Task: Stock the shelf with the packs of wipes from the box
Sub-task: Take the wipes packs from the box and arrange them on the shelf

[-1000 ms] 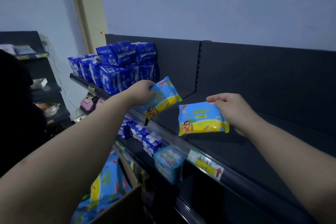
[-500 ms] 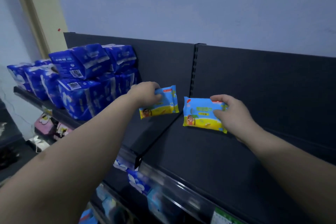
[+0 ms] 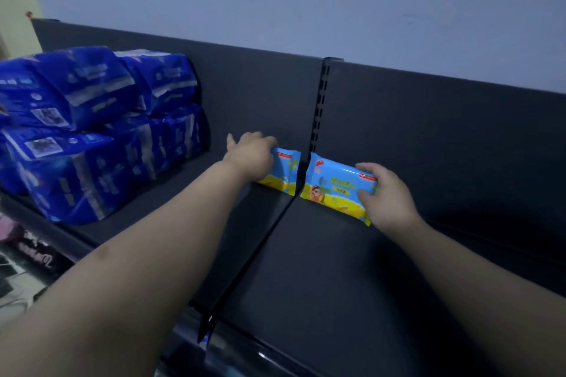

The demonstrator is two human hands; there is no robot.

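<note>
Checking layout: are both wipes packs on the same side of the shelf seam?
No, the seam runs between the left pack and the right pack.

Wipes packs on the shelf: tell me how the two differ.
The left pack is left of the shelf seam, the right pack right of it. The left hand hides much of the left pack; the right pack shows most of its face. Both are blue-and-yellow and held.

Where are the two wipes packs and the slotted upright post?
left wipes pack (image 3: 286,171), head view, blue upper front.
right wipes pack (image 3: 332,190), head view, middle of printed front.
slotted upright post (image 3: 320,107), head view, mid-height on its slots.
</note>
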